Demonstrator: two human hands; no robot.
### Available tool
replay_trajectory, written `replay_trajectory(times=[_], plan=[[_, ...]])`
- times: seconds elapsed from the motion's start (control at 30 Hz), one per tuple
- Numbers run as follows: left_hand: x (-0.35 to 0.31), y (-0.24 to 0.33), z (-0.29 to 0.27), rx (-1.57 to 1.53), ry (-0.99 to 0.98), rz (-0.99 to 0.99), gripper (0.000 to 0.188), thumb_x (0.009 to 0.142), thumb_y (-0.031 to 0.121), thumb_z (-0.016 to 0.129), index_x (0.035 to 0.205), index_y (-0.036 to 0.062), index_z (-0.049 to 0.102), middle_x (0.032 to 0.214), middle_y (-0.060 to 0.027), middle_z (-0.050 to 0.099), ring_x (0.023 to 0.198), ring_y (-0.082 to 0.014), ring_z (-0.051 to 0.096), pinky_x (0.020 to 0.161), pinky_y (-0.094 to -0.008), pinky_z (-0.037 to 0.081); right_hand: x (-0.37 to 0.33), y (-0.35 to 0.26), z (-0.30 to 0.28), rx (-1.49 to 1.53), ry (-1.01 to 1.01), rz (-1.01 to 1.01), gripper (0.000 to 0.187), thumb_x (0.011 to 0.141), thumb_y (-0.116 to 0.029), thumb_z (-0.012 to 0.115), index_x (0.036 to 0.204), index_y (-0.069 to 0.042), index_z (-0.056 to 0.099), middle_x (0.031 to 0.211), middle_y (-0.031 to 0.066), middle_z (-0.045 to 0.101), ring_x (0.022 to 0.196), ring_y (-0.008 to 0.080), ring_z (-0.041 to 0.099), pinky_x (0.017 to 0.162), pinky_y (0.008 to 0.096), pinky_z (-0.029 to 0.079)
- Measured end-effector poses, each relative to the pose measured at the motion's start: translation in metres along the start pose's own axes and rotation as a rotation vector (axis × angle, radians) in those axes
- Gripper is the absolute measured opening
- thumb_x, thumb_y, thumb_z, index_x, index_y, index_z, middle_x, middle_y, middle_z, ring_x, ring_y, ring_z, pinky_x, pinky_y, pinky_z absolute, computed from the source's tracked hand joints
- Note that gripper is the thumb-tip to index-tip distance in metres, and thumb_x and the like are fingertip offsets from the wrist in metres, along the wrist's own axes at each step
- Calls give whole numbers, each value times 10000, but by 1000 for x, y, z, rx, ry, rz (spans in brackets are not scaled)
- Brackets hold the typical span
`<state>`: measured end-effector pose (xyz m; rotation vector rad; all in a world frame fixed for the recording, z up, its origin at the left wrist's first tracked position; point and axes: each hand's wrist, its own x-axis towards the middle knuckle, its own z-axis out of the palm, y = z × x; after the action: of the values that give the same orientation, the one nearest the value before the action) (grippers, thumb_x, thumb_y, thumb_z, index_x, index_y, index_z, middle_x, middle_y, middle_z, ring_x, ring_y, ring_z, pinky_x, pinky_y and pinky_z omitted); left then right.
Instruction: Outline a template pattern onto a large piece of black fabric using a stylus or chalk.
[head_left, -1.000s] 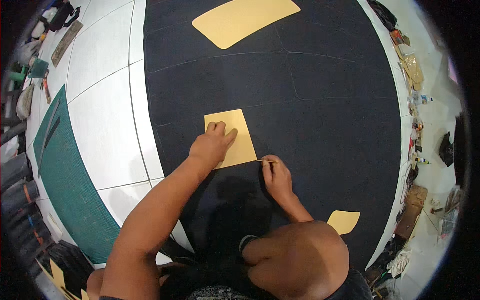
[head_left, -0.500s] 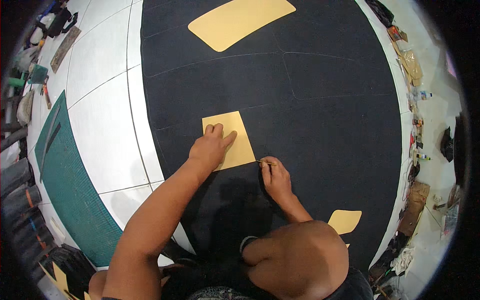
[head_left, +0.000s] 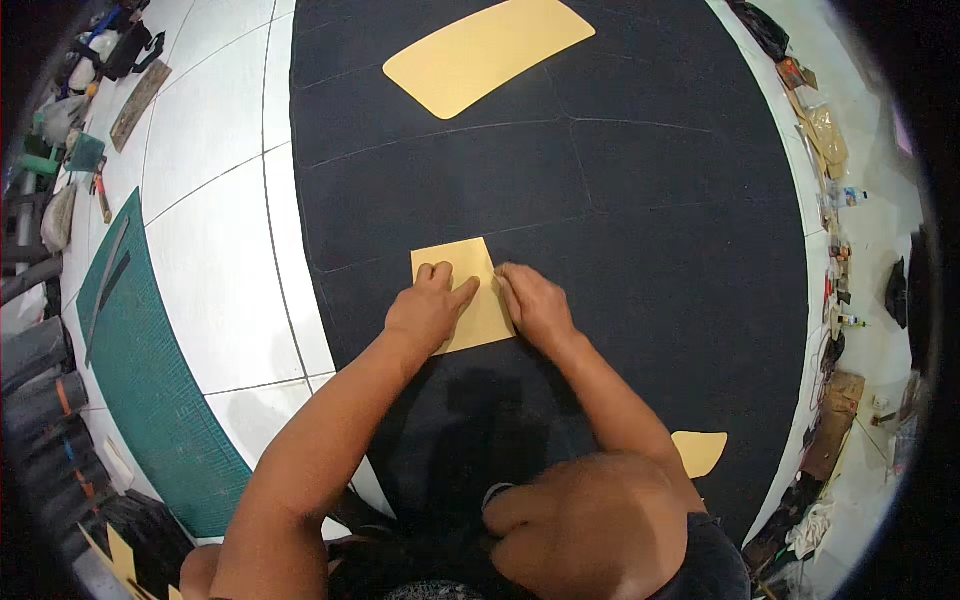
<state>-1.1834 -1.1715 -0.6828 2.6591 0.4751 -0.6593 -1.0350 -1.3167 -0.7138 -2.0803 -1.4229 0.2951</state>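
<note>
A yellow card template (head_left: 462,257) with straight edges lies on a large black sheet of material (head_left: 690,290). My left hand (head_left: 425,310) is pressed on it, fingers spread and nothing held. At the template's right edge, my right hand (head_left: 537,305) is closed in a pinch on a thin brass-coloured stick, which the fingers now mostly hide. Thin pale lines run across the black sheet beyond both hands.
A larger rounded yellow template (head_left: 490,55) lies farther up the sheet, and a smaller one (head_left: 702,452) by my right knee. A green cutting mat (head_left: 165,400) with a metal ruler (head_left: 104,290) is on the white tiles at left. Assorted tools and packets line the right.
My right hand has moved up along the template's right edge, from its lower right corner toward the upper one. My left hand stays on the template. The view has shifted slightly.
</note>
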Motion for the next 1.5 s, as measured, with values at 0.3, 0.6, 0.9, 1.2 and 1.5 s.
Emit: replay_trajectory(times=[0.3, 0.6, 0.9, 1.2, 1.5], plan=[[-2, 1, -5, 8, -4, 14, 855, 797, 134, 816, 1543, 291, 427, 1310, -146, 486, 1277, -342, 519, 957, -401, 602, 47, 9, 11, 96, 137, -17, 149, 1009, -164, 609, 1093, -57, 669, 995, 137, 742, 881, 330, 733, 727, 432, 592], [-1, 0, -4, 4, -3, 15, 859, 785, 150, 832, 1538, 279, 439, 1316, -149, 482, 1290, -344, 504, 970, -400, 595, 42, 14, 14, 59, 136, -50, 170, 977, -125, 623, 1134, -75, 666, 1036, 120, 747, 904, 318, 738, 753, 424, 598], [-2, 0, -2, -25, 3, 10, 896, 767, 159, 848, 1547, 275, 424, 1329, -156, 474, 1324, -363, 479, 1005, -406, 577, -54, 3, -27, -34, -110, -172, 243, 890, -64, 654, 1133, -77, 651, 1110, 112, 727, 948, 315, 724, 787, 420, 597], [-5, 0, 3, -26, 61, 28, 913, 750, 143, 848, 1547, 269, 421, 1323, -165, 478, 1344, -383, 473, 968, -401, 597, -1, -5, -22, 249, 87, 193, 176, 1012, -136, 587, 1063, -3, 689, 1084, 166, 713, 991, 341, 699, 865, 410, 550], [-15, -5, 15, -100, 162, 40, 808, 789, 189, 821, 1513, 210, 463, 1303, -169, 509, 1301, -387, 493, 986, -450, 567, -16, -5, -13, 559, 87, 597, 254, 1033, -168, 476, 1168, -13, 626, 794, 109, 715, 742, 335, 702, 773, 407, 551]])
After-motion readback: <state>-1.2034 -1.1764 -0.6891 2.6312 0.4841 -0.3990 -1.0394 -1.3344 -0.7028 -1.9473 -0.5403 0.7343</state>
